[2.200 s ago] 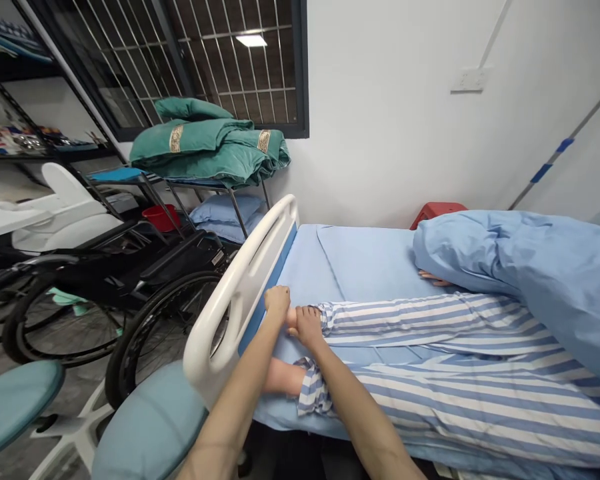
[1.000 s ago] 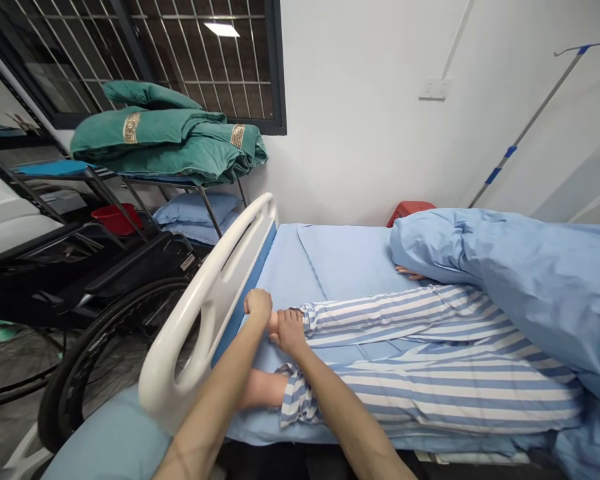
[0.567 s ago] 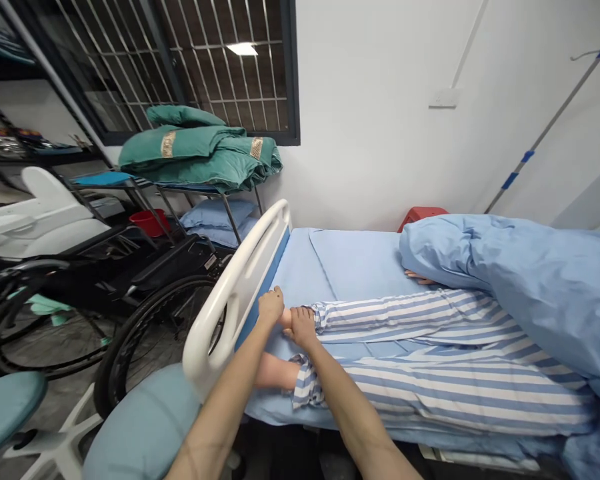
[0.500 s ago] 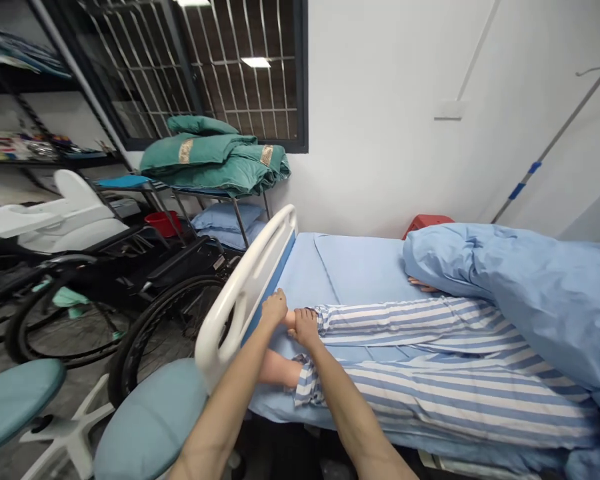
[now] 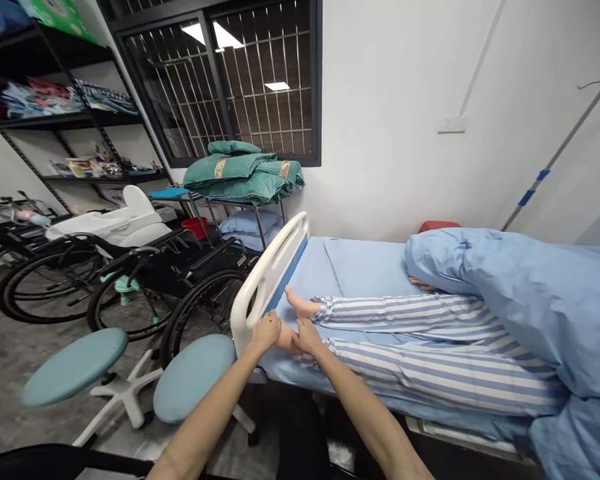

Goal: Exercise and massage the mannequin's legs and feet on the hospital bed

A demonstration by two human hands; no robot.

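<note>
A figure in blue-and-white striped trousers point(image 5: 430, 363) lies on a bed with a light blue sheet point(image 5: 360, 267). Both bare feet point toward the white footboard point(image 5: 265, 280). My left hand point(image 5: 266, 331) is wrapped round the toe end of the near foot point(image 5: 283, 337). Closed at the ankle of the same foot, by the trouser cuff, is my right hand point(image 5: 307, 335). The far foot point(image 5: 300, 307) lies free on the sheet, just beyond my hands. A light blue quilt point(image 5: 520, 287) covers the figure's upper part.
Two round teal stools point(image 5: 193, 377) stand on the floor left of the bed's foot. Behind them are black wheelchairs point(image 5: 180, 280), a rack with folded green blankets point(image 5: 245, 170) and dark shelves point(image 5: 70, 120). An IV pole point(image 5: 555, 157) leans at the right wall.
My hands left the far foot and now grip the near one, closer to the bed's edge. The view has pulled back and swung left, showing more floor and the stools.
</note>
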